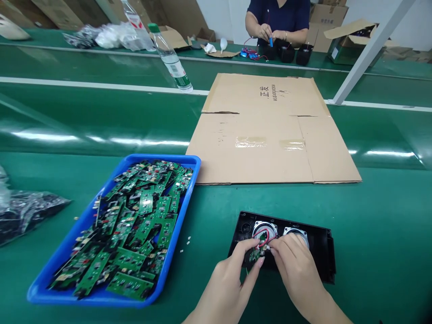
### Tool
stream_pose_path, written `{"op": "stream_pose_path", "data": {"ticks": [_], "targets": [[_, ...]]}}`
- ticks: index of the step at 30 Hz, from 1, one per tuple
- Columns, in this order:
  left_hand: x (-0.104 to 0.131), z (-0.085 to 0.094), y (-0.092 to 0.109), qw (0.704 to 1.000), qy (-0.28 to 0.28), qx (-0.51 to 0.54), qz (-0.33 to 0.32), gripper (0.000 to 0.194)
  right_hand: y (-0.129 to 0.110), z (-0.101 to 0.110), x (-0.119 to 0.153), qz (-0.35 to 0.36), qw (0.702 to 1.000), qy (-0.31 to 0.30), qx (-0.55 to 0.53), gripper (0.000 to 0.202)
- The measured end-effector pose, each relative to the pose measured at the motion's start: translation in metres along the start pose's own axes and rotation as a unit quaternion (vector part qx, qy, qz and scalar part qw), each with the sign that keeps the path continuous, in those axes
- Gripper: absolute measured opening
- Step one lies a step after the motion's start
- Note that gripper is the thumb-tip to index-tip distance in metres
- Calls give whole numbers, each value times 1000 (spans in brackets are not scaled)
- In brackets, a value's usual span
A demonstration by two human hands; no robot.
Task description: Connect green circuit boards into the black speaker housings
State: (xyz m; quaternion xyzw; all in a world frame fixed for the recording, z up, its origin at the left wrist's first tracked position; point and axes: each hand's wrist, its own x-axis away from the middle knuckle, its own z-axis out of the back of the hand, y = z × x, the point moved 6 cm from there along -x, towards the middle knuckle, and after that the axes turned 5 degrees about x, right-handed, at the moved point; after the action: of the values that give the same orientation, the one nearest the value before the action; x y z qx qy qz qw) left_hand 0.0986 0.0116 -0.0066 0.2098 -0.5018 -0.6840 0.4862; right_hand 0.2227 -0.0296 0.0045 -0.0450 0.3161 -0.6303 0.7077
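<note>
My left hand (232, 276) grips a small green circuit board (257, 254) between thumb and fingers. My right hand (299, 267) pinches at the board's right end, where red and black wires (266, 235) meet a small white connector; the fingers hide most of it. Both hands are over a black speaker housing (320, 252), which lies on the green table with its inside facing up. Two round speakers with metal frames sit in it, a left speaker (261, 225) and a right speaker (297, 232), the right one partly covered by my fingers.
Left of my hands stands a blue tray (180, 225) heaped with green circuit boards (145, 234). A flattened cardboard sheet (266, 130) lies ahead, beside a water bottle (173, 65). Plastic bags (30, 211) lie far left. Across the bench, a co-worker (278, 22) holds a small blue part.
</note>
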Motion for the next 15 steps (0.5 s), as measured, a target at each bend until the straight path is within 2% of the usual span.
{"op": "stream_pose_path", "data": {"ticks": [4,9,15], "targets": [[0,-2,-1,999,2,11,-33,22,0,-2,2,3,1000,7,6,24],[1,-4,0,998,-9,-3,-69,23,-1,-2,4,22,999,-12,28,26],[-3,-2,4,997,-29,-3,-71,20,-7,1,2,84,995,-18,58,29]]}}
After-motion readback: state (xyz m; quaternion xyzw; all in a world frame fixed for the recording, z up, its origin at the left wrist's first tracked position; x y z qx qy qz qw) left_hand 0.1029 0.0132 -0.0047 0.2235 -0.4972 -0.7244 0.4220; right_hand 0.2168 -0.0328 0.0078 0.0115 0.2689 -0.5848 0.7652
